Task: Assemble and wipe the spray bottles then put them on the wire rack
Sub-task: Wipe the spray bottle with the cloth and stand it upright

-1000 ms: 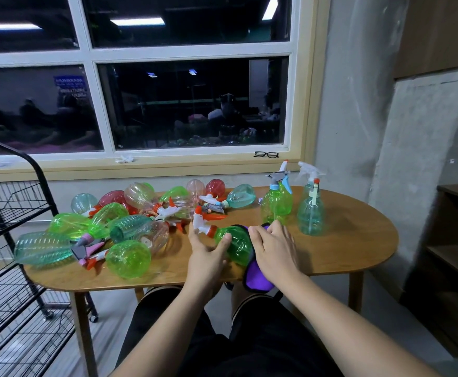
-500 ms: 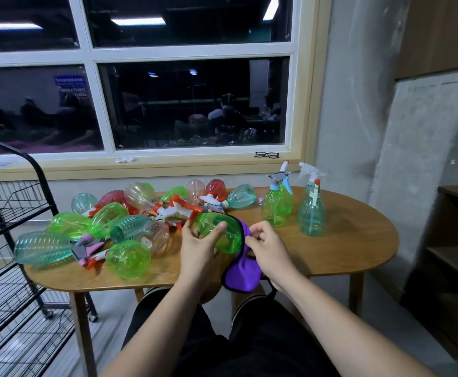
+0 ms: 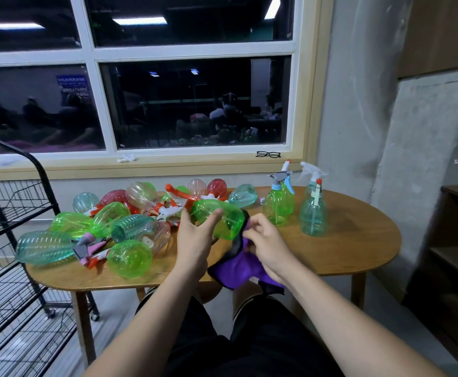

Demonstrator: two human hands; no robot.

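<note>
While left hand (image 3: 195, 238) grips green bottle (image 3: 228, 221), right hand (image 3: 266, 243) pinches cloth (image 3: 238, 270) beside it.

Bottle pile (image 3: 130, 227) on table's (image 3: 358, 240) left half. Upright bottles (image 3: 278, 205) side by side, far right of pile. Held bottle (image 3: 222, 221) mid-table; cloth (image 3: 245, 270) touching its right, over near edge. Rack (image 3: 10, 213) left of table. Glasses (image 3: 268, 154) on sill (image 3: 195, 165) behind.

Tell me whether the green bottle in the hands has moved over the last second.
Yes. The held bottle has shifted left and up, away from the upright green bottle on the table.
</note>
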